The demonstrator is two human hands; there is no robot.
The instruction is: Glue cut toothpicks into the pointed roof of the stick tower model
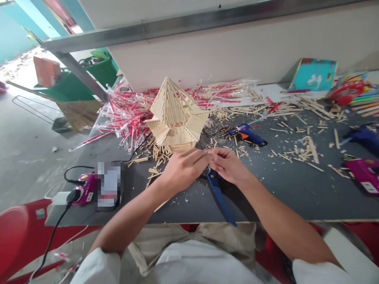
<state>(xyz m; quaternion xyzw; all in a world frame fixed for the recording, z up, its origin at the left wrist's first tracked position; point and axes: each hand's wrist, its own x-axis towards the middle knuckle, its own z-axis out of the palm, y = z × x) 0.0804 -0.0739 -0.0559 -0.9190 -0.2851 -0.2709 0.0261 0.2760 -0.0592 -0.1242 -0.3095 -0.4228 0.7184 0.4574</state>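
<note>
My left hand [185,167] and my right hand [226,163] meet near the middle of the dark grey tabletop [296,193], fingers bent and fingertips drawn narrowly together. I cannot tell whether something small is pinched there; my own fingers hide it.

Just beyond my hands, slightly to the left, stands the pale wooden-stick model with a pointed roof and flared lower panels [174,114]. It is upright, with short pale wooden sticks [160,154] strewn round its base. Below my fingertips lies the hand tool with long blue handles [217,193], its handles running toward the near table edge and its head partly covered; I cannot tell whether I touch it.

To the right of the model, the blue glue gun with an orange trigger [247,134] lies on its side among stick pieces and pale crumbs. To the far left, against the model, clear plastic wrappers with red strips [130,118] are heaped.

At the near left, the black-framed phone [109,185] lies beside the purple power block [85,191] with plugs in it. Another purple block [364,175] sits at the right edge. Far right, a turquoise panel [314,77] leans by the wall.
</note>
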